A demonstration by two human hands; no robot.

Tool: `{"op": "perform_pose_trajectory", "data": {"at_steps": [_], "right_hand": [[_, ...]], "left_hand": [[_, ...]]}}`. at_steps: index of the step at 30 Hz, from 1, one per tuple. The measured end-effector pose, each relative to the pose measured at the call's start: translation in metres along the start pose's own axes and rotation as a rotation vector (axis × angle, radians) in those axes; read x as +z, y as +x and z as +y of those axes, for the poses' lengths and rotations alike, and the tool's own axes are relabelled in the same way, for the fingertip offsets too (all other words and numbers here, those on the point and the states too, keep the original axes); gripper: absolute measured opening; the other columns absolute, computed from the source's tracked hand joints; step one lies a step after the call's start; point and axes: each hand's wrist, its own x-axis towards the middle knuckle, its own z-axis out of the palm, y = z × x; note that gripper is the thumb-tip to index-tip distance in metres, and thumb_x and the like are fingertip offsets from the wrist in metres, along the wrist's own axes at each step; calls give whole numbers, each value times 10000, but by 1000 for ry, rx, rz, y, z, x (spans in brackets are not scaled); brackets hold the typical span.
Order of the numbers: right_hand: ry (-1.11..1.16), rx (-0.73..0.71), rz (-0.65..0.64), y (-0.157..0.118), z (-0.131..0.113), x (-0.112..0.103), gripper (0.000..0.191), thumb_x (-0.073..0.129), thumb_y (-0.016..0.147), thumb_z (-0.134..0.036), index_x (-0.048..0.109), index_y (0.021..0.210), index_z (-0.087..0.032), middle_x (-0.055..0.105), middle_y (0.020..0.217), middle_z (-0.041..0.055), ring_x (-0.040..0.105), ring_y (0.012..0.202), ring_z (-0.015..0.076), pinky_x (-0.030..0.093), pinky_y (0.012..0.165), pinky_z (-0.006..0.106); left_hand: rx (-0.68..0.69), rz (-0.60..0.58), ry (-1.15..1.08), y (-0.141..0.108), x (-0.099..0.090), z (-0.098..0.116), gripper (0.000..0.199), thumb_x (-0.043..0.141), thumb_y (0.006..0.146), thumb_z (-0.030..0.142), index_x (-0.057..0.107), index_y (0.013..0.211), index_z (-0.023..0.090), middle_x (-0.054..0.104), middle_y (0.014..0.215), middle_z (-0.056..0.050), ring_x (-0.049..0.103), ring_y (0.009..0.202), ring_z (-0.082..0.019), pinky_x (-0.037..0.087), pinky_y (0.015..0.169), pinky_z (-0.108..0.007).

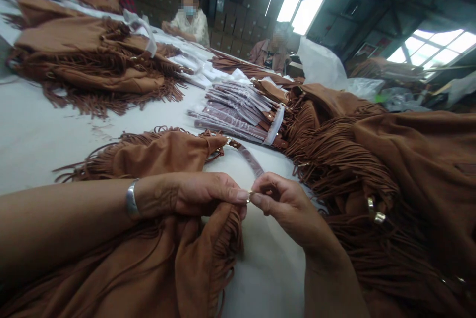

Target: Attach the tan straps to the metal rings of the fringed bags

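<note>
My left hand [208,191], with a silver bangle on its wrist, is closed in a pinch on a small gold-coloured metal fitting [248,199]. Facing it, my right hand [280,199] pinches the other side of the fitting and has the end of a brown strap [250,158] in its fingers. That strap, partly covered in plastic film, curves back to a metal ring on a brown fringed bag [156,154]. Below my left hand lies more brown fringed suede [148,268]; whether it is the same bag I cannot tell. My fingers partly hide the fitting.
A bundle of plastic-wrapped straps [238,112] lies beyond my hands on the white table [33,134]. Fringed bags are piled at the right [416,159] and far left [85,55]. Several people are around the table's far side, with stacked cartons [234,23] behind.
</note>
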Motion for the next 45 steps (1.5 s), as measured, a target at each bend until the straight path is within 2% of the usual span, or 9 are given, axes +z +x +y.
{"op": "perform_pose_trajectory", "data": {"at_steps": [5,9,14,25,29,32,35,41,45], "right_hand": [[124,22,-6,-1,0,-2,163,654,768,-301,569,759,-162,508,639,-26,432,557,92,346,502,217],[132,12,30,0,2,-3,136,638,773,-273,563,770,-159,529,676,-9,441,576,96,364,523,224],[163,30,24,2,4,-1,128,637,763,-264,555,768,-165,548,690,-6,447,580,96,374,527,223],[170,20,66,5,6,2,135,663,745,-262,571,757,-165,519,655,-26,439,546,81,368,490,205],[188,47,77,6,6,2,165,682,721,-281,568,750,-165,525,651,-24,440,541,83,372,484,206],[191,66,81,6,6,2,175,691,712,-283,574,757,-162,538,651,-17,445,545,85,378,485,205],[182,88,100,6,6,2,189,708,695,-292,585,744,-158,532,624,-20,439,531,84,374,477,205],[167,40,120,5,4,3,215,741,675,-313,602,708,-151,524,594,-27,430,517,81,338,455,200],[139,-16,150,4,5,2,186,758,661,-273,639,731,-150,562,648,-15,458,562,88,355,499,209]], "left_hand": [[39,-132,13,-3,-2,1,298,630,745,311,639,933,81,654,783,-79,579,611,-131,465,663,-262],[61,-187,-26,-3,1,5,323,577,638,222,644,913,66,659,779,-84,578,613,-148,452,635,-264],[54,-174,-30,-2,1,6,428,532,536,146,643,939,51,653,740,-59,568,596,-143,435,633,-264],[40,-163,-49,-1,0,5,384,535,576,186,639,921,51,639,708,-55,531,548,-122,423,580,-231],[54,-140,-64,0,-1,3,366,570,719,359,647,900,51,641,766,-77,564,647,-145,449,650,-246],[5,-93,-91,2,0,4,593,418,823,584,657,864,42,635,730,-89,563,638,-146,456,676,-257],[-40,-49,-80,4,4,5,686,367,816,655,667,816,38,627,669,-88,548,582,-134,458,647,-252],[28,114,40,5,13,5,454,653,693,546,665,724,93,639,648,-53,541,532,-107,437,531,-206],[-8,17,62,4,5,3,355,670,724,420,672,769,67,635,620,-58,551,504,-112,453,528,-214]]}}
